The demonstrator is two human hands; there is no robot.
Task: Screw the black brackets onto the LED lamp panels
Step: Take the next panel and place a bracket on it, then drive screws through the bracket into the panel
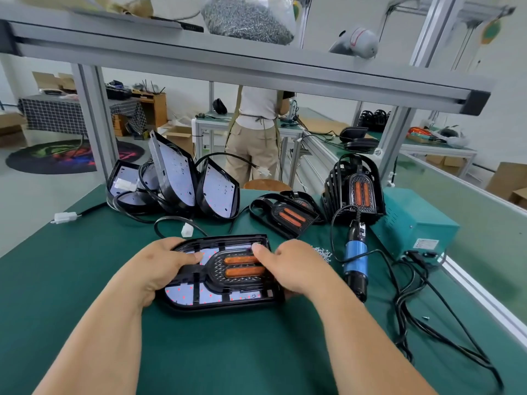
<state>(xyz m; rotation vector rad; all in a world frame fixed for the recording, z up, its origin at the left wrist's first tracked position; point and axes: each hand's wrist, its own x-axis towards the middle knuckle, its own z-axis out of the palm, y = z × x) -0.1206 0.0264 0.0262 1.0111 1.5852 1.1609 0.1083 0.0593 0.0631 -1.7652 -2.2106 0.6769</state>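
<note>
An LED lamp panel point(211, 299) lies flat on the green mat in front of me, white board with red dots showing. A black bracket point(242, 270) with two orange strips sits on top of it. My left hand point(159, 266) grips the left end of panel and bracket, thumb on top. My right hand point(288, 269) grips the right end, fingers curled over the bracket's edge. A blue electric screwdriver point(355, 260) lies on the mat to the right, untouched. A small pile of screws point(323, 253) lies just beyond my right hand.
Bare lamp panels point(176, 178) lean in a cluster at the back left with cables and white connectors. More brackets point(288, 216) lie behind, a stack of them point(353, 189) stands at the right. A teal power box point(410, 223) and black cables fill the right side. A person point(256, 132) stands beyond.
</note>
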